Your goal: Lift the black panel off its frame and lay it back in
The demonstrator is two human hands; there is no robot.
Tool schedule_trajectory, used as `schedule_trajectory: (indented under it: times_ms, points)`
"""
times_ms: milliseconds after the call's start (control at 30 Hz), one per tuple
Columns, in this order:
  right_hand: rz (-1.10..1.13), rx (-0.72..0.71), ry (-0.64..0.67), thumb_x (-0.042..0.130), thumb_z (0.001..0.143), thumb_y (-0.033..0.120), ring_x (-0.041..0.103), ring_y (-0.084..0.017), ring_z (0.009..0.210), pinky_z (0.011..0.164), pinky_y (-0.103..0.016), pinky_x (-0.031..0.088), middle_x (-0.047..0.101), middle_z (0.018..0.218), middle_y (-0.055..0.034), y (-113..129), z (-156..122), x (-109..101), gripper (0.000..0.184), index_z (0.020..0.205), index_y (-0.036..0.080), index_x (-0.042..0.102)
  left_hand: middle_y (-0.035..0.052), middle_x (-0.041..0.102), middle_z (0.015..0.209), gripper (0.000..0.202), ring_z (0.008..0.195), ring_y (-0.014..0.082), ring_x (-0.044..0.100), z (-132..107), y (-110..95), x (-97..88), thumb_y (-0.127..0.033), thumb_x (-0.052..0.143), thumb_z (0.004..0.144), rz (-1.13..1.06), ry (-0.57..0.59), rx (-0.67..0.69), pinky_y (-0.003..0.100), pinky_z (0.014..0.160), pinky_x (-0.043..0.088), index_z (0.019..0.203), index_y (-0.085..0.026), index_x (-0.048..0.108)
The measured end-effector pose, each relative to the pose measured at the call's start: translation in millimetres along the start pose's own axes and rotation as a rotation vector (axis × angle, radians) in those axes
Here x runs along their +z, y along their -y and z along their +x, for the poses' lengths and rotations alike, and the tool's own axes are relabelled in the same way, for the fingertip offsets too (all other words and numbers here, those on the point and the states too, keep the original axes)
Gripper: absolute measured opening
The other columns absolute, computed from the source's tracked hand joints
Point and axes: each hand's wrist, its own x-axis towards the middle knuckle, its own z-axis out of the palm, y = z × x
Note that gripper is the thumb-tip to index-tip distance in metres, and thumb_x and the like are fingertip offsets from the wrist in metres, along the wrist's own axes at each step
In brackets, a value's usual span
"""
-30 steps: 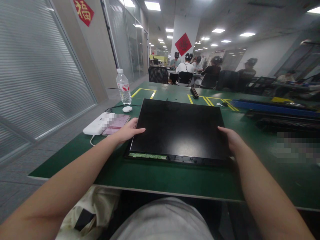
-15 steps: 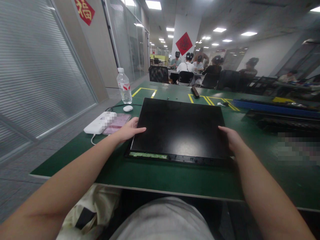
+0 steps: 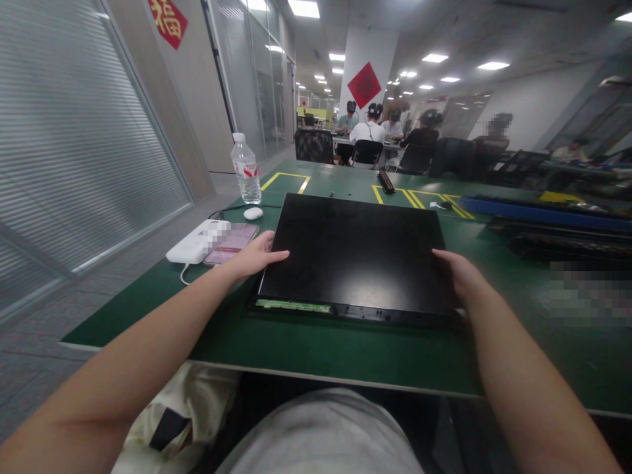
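A black display panel [image 3: 353,257] lies before me, its far edge tilted away and a green circuit strip [image 3: 293,306] showing along its near left edge. My left hand [image 3: 257,255] grips the panel's left side, thumb on the front face and fingers around the edge. On the opposite side my right hand [image 3: 457,273] holds the right edge, with its thumb on the face and the other fingers mostly hidden behind. A dark frame or backing shows under the panel's lower edge.
On the green table [image 3: 320,352], a water bottle [image 3: 245,171], a white earbud case [image 3: 253,213], a phone [image 3: 232,242] and a white power bank [image 3: 195,243] stand to the left. Dark strips and a blue bar [image 3: 538,207] lie right. Several people sit farther back.
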Motion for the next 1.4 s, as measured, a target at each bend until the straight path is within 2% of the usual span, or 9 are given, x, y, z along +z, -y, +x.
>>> schedule_trajectory:
  times_ms: [133, 367, 667, 833, 967, 1100, 1300, 1400]
  points:
    - [0.076, 0.115, -0.052, 0.062, 0.084, 0.032, 0.071, -0.028, 0.066, 0.069, -0.045, 0.061, 0.077, 0.076, -0.0077, 3.2, -3.4, 2.9, 0.031, 0.111, 0.020, 0.073, 0.0080, 0.078, 0.113, 0.053, 0.115, 0.0311, 0.071, -1.4, -1.1, 1.0, -0.018, 0.093, 0.063, -0.017, -0.007, 0.000, 0.051, 0.102, 0.056, 0.106, -0.019, 0.062]
    - [0.048, 0.103, -0.053, 0.062, 0.085, 0.031, 0.072, -0.028, 0.068, 0.067, -0.043, 0.060, 0.077, 0.077, -0.0085, 4.4, -5.6, 3.8, 0.027, 0.108, 0.020, 0.072, 0.0070, 0.078, 0.111, 0.050, 0.110, 0.0297, 0.073, -2.5, -3.2, 1.0, -0.015, 0.091, 0.064, -0.033, 0.014, -0.029, 0.046, 0.096, 0.060, 0.104, -0.020, 0.062]
    - [0.049, 0.113, -0.065, 0.064, 0.083, 0.033, 0.071, -0.028, 0.065, 0.066, -0.043, 0.060, 0.077, 0.077, -0.0082, 3.0, -2.8, 2.5, 0.029, 0.107, 0.020, 0.072, 0.0095, 0.078, 0.110, 0.056, 0.112, 0.0328, 0.072, 0.2, -0.1, -0.9, -0.021, 0.095, 0.058, -0.005, -0.002, -0.020, 0.052, 0.097, 0.059, 0.104, -0.019, 0.063]
    - [0.043, 0.078, -0.024, 0.058, 0.080, 0.027, 0.071, -0.028, 0.065, 0.065, -0.043, 0.058, 0.076, 0.074, -0.0083, 2.4, -2.3, -0.8, 0.027, 0.101, 0.020, 0.073, 0.0069, 0.079, 0.109, 0.051, 0.113, 0.0312, 0.072, 0.8, 0.3, -1.1, -0.020, 0.094, 0.061, 0.008, 0.014, -0.007, 0.050, 0.100, 0.058, 0.102, -0.020, 0.063]
    - [0.046, -0.018, 0.015, 0.058, 0.075, 0.017, 0.070, -0.025, 0.066, 0.063, -0.038, 0.056, 0.076, 0.078, -0.0066, 1.9, -4.1, -3.2, 0.022, 0.092, 0.022, 0.071, 0.0061, 0.079, 0.107, 0.050, 0.109, 0.0304, 0.074, 0.9, 0.1, -1.6, -0.020, 0.093, 0.062, 0.024, 0.027, -0.003, 0.050, 0.098, 0.059, 0.101, -0.020, 0.062]
    - [-0.002, -0.146, 0.045, 0.063, 0.073, 0.011, 0.071, -0.023, 0.071, 0.065, -0.034, 0.056, 0.077, 0.084, -0.0051, 2.5, -5.5, -5.2, 0.023, 0.092, 0.022, 0.071, 0.0069, 0.079, 0.107, 0.052, 0.112, 0.0318, 0.073, 1.2, 0.6, -2.1, -0.019, 0.093, 0.061, 0.035, 0.009, 0.007, 0.052, 0.100, 0.058, 0.103, -0.020, 0.063]
    - [-0.078, -0.284, -0.028, 0.071, 0.069, 0.003, 0.073, -0.023, 0.085, 0.079, -0.035, 0.057, 0.078, 0.086, -0.0025, 5.7, -6.5, -7.1, 0.030, 0.091, 0.024, 0.074, 0.0094, 0.078, 0.111, 0.051, 0.114, 0.0318, 0.072, 3.0, 3.1, -3.3, -0.019, 0.093, 0.062, 0.049, 0.000, 0.025, 0.053, 0.102, 0.055, 0.104, -0.018, 0.063]
    - [-0.097, -0.301, -0.061, 0.073, 0.069, 0.002, 0.073, -0.024, 0.091, 0.083, -0.036, 0.057, 0.078, 0.087, -0.0026, 6.6, -8.5, -6.5, 0.031, 0.090, 0.023, 0.076, 0.0091, 0.078, 0.110, 0.053, 0.113, 0.0318, 0.072, 4.2, 4.5, -4.0, -0.021, 0.094, 0.062, 0.059, -0.004, 0.007, 0.054, 0.103, 0.055, 0.104, -0.018, 0.062]
